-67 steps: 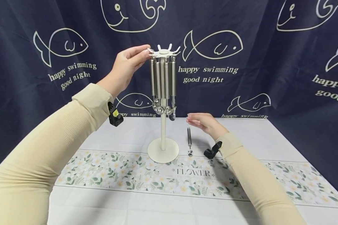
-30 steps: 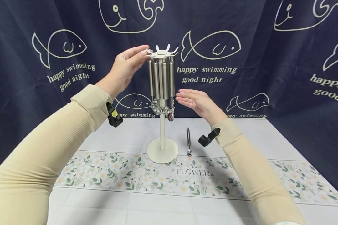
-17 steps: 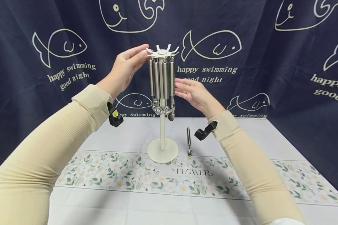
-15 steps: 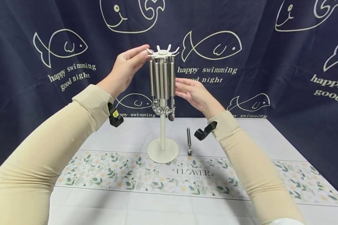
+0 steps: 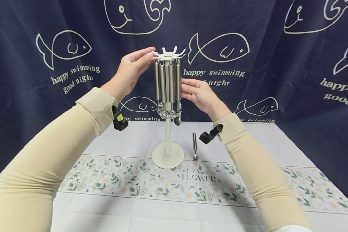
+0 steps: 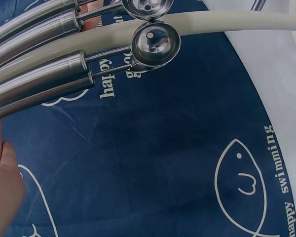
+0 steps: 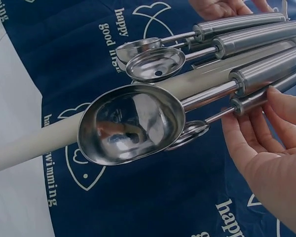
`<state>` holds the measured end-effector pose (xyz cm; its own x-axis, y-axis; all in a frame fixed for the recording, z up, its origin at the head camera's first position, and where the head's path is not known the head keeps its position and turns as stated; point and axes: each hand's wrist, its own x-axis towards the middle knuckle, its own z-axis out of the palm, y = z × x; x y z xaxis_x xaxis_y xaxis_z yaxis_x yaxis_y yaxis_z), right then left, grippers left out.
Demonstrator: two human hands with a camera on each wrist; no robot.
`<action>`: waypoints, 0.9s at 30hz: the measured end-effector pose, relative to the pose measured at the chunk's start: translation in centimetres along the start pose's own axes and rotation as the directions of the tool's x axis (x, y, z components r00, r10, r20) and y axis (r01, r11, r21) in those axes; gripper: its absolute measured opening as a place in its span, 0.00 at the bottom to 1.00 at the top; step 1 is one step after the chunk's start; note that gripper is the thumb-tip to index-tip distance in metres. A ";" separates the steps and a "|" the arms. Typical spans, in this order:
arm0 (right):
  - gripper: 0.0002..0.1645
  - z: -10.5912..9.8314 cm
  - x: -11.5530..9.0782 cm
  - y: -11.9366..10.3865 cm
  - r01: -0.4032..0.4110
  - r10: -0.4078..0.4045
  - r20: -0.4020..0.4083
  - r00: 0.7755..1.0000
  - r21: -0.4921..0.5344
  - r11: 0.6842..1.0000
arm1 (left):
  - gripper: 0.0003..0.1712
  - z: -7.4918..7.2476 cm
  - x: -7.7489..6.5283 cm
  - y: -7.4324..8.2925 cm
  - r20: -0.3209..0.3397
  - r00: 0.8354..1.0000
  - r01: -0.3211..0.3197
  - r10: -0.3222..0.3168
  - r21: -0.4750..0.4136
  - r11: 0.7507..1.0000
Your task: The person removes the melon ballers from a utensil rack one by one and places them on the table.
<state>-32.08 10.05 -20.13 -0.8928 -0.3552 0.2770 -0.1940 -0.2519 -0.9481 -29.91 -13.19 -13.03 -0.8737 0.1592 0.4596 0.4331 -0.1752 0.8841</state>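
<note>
A cream-coloured rack (image 5: 168, 138) stands upright on a round base, with several steel-handled melon ballers hanging from its hooks. My left hand (image 5: 129, 69) is at the rack's top left, thumb and fingers pinching at a hook's tip. On the opposite side, my right hand (image 5: 201, 95) reaches behind the hanging handles. In the right wrist view its thumb and fingers grip the handle of a melon baller (image 7: 250, 102) at the back. A scoop with a wide oval bowl (image 7: 130, 126) hangs nearer that camera. One loose melon baller (image 5: 195, 143) lies on the table, right of the base.
The table has a white cloth (image 5: 119, 209) with a floral band (image 5: 104, 177) reading "FLOWER". A dark blue curtain (image 5: 266, 64) with white fish outlines hangs close behind the table. Black wrist cameras (image 5: 211, 133) sit on both sleeves.
My right hand has risen from above the table near the loose melon baller, moved left to the hanging handles and taken hold of one. The left hand stays at the rack's top.
</note>
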 end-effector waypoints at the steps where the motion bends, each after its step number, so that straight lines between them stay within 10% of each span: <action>1: 0.24 0.0 0.0 0.0 0.010 -0.010 0.000 1.000 -0.002 1.000 | 0.23 0.0 0.0 0.0 0.000 1.000 -0.001 0.001 0.001 1.000; 27: 0.17 -1.0 -0.6 -0.5 0.141 -0.136 -0.149 0.979 0.023 0.990 | 0.23 0.1 -0.1 0.0 -0.002 1.000 -0.002 0.002 0.010 1.000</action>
<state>-31.86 11.31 -19.93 -0.9087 -0.1792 0.3770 -0.3085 -0.3201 -0.8957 -29.81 -13.14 -13.10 -0.8733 0.1568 0.4613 0.4371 -0.1661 0.8840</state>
